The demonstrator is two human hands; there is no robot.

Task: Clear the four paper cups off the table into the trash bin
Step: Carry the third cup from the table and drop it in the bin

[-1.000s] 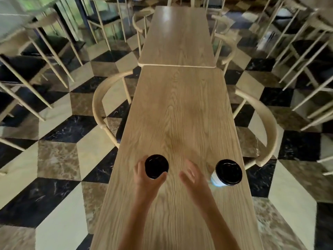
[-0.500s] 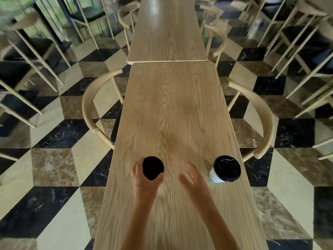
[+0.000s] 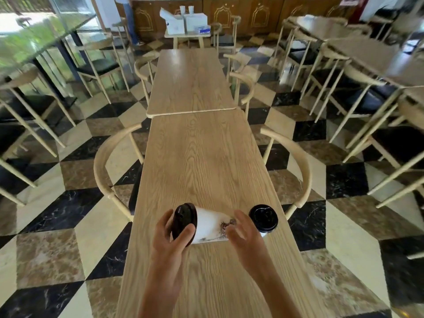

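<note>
Hands (image 3: 171,237) cradling tilted cup (image 3: 204,226), fingers spread

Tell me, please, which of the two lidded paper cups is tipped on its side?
The cup in the left hand, the left cup, is tipped sideways, lid leftward. The right cup stands upright on the table.

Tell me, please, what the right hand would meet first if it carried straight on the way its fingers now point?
The right hand points up and left, toward the base of the tilted paper cup held in the left hand. It would likely meet that cup's base first; the fingertips already look nearly on it, though depth is unclear.
</note>
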